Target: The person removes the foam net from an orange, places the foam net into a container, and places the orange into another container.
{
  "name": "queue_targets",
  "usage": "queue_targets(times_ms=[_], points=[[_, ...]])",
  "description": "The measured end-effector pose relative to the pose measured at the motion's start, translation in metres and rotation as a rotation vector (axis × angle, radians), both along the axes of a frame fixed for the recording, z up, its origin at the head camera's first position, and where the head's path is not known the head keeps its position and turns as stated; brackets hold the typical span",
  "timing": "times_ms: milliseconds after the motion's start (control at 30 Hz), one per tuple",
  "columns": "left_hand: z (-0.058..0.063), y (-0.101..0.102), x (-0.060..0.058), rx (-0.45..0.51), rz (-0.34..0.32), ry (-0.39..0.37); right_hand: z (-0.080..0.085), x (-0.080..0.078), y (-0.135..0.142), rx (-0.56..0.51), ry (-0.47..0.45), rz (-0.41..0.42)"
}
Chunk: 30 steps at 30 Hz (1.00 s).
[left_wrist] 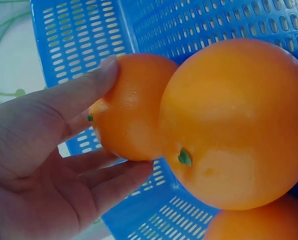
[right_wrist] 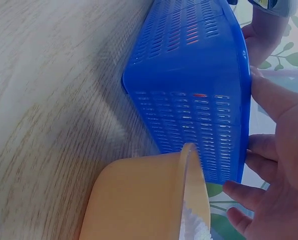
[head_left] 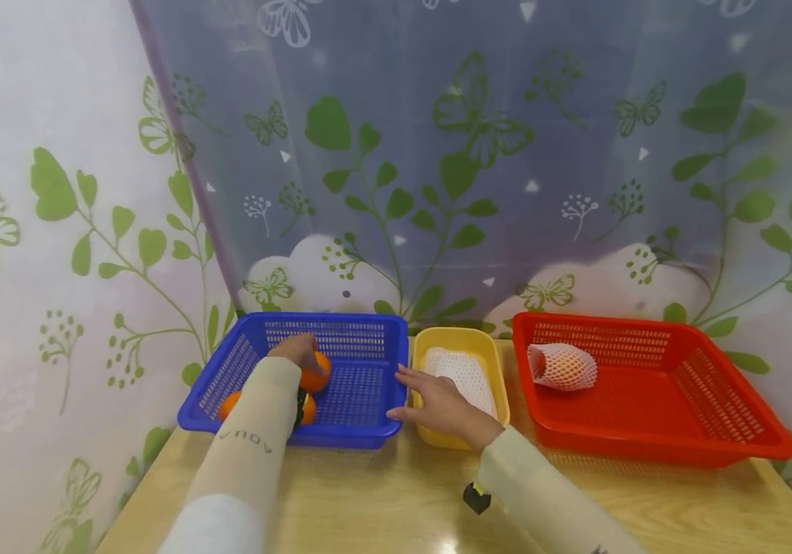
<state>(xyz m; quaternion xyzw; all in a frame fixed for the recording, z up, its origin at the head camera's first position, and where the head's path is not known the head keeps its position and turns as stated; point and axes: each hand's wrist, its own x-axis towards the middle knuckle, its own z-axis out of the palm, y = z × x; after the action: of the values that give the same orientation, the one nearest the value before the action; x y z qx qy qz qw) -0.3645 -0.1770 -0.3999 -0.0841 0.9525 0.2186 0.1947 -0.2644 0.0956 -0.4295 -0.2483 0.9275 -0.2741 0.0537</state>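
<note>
Inside the blue basket (head_left: 368,442) at the left, my left hand (head_left: 293,350) holds an orange (left_wrist: 131,112), thumb on one side and fingers on the other. A closer orange (left_wrist: 239,125) with a small green stem nub fills much of the left wrist view, and part of another orange (left_wrist: 264,222) shows below it. My right hand (head_left: 440,403) reaches over the yellow basket (head_left: 499,377), its fingertips touching the blue basket's right rim. In the right wrist view those fingers (right_wrist: 276,100) look loosely extended along the rim.
White foam netting (head_left: 461,375) lies in the yellow basket. At the right stands a red basket (head_left: 645,442) with a reddish fruit in a foam net sleeve (head_left: 565,367). All three baskets rest on a wooden table (head_left: 382,500), before a patterned curtain (head_left: 396,154).
</note>
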Motion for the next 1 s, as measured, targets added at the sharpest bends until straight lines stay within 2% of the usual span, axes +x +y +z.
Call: queue_targets(times_ms=[167, 300, 533, 633, 767, 867, 933, 1000], points=[[-0.004, 0.001, -0.003, 0.029, 0.074, -0.071, -0.001, 0.000, 0.000, -0.004, 0.008, 0.011], [-0.003, 0.003, -0.004, 0.028, 0.090, -0.086, -0.001, 0.000, -0.001, 0.008, 0.012, 0.008], [0.007, 0.006, 0.007, 0.172, 0.194, -0.106, 0.001, 0.001, -0.001, 0.015, 0.014, -0.003], [0.010, 0.006, 0.011, 0.210, 0.216, -0.110, 0.002, 0.002, -0.001, 0.020, 0.012, -0.001], [0.013, 0.006, 0.014, 0.163, 0.128, -0.076, 0.002, 0.002, 0.000, 0.032, 0.015, 0.005], [0.015, 0.007, 0.017, 0.180, 0.121, -0.059, 0.003, 0.002, 0.000, 0.037, 0.022, 0.012], [0.017, 0.007, 0.019, 0.234, 0.163, -0.064, 0.005, 0.002, -0.001, 0.044, 0.013, 0.010], [0.019, 0.008, 0.020, 0.193, 0.111, -0.038, 0.007, 0.002, 0.000, 0.046, -0.004, 0.007]])
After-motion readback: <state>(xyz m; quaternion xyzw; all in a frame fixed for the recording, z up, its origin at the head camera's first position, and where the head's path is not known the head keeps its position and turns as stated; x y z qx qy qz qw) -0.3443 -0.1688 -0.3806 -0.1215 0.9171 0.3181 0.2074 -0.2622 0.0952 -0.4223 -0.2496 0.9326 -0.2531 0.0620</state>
